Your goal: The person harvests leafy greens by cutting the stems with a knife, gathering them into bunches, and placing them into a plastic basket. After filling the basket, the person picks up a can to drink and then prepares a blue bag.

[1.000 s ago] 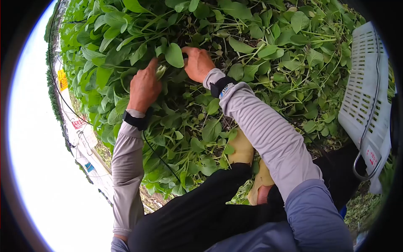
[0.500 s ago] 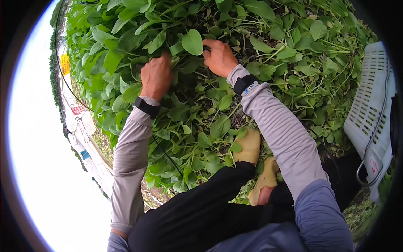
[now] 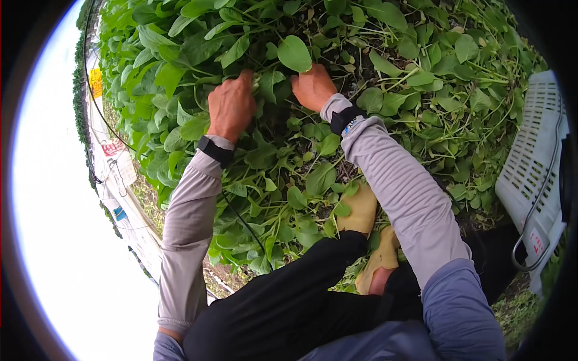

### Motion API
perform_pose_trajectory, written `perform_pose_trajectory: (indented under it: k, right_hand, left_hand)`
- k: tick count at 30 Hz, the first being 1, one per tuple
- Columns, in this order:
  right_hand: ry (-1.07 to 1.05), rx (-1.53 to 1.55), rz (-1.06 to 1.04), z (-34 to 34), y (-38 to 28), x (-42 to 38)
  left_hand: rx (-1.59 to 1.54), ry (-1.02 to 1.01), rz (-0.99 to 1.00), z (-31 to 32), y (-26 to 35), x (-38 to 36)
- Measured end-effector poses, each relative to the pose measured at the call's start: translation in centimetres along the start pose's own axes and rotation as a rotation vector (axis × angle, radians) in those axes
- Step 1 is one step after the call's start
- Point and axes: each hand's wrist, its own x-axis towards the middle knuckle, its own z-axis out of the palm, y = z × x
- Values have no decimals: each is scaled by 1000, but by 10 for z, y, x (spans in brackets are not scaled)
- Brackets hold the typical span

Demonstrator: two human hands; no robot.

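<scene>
My left hand [image 3: 231, 109] is closed in a fist among the standing leafy greens [image 3: 174, 54], gripping a leafy green plant whose pale stem [image 3: 256, 83] shows beside the knuckles. Just to its right, my right hand [image 3: 314, 88] reaches in with curled fingers. A broad round leaf [image 3: 295, 54] covers part of those fingers, so what they hold is hidden. Both wrists wear black straps over grey sleeves.
Low, flattened greens [image 3: 445, 102] spread over the soil to the right. A pale slotted plastic crate [image 3: 530, 138] with a metal handle stands at the far right. My tan-covered foot [image 3: 358, 210] rests among the plants, and a thin black cord [image 3: 244, 222] runs below my left hand.
My left hand has shifted slightly right and down in view. The right hand has pushed under the round leaf, its forefinger now less outstretched. The view has moved a little.
</scene>
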Motion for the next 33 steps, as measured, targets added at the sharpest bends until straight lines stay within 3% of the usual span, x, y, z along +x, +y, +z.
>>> perform_pose_trajectory:
  k: [3, 5, 6, 8, 12, 14, 20, 22, 24, 25, 27, 28, 31, 33]
  right_hand:
    - [-61, -227, -145, 5, 7, -8]
    - [58, 128, -121, 1, 8, -37]
    - [-13, 139, -33, -1, 9, -48]
    - [95, 225, -15, -6, 3, -63]
    - [85, 225, 88, -19, -18, -33]
    - [157, 139, -27, -8, -16, -2]
    - [66, 96, -199, 1, 10, 10]
    - [-13, 248, -10, -9, 10, -30]
    - [-228, 590, 403, -31, -7, -67]
    - [-225, 589, 402, -30, -9, -82]
    - [-255, 1349, 725, -24, -9, -102]
    - [-252, 1353, 725, -20, -10, -102]
    - [35, 1759, 547, 0, -23, -87]
    - [15, 1864, 540, 2, -36, -67]
  left_hand:
    - [1, -1, -8, 4, -4, -1]
    - [7, -9, -44, 7, -7, 0]
    - [16, -11, -81, 7, -9, 2]
    - [0, 11, -93, 9, -12, 4]
    - [-35, 21, -147, 9, -14, 7]
    - [-47, 20, -172, 8, -13, 9]
    - [-83, 58, -225, 8, -17, 6]
    - [-84, 91, -223, 3, -19, 2]
    - [-110, 107, -176, -12, -15, -6]
    - [-146, 149, -134, -17, -14, -11]
    - [-219, 198, -122, -23, -14, -20]
    - [-292, 246, -112, -27, -14, -24]
    - [-350, 294, -123, -46, -11, -37]
    - [-440, 344, -148, -59, -10, -45]
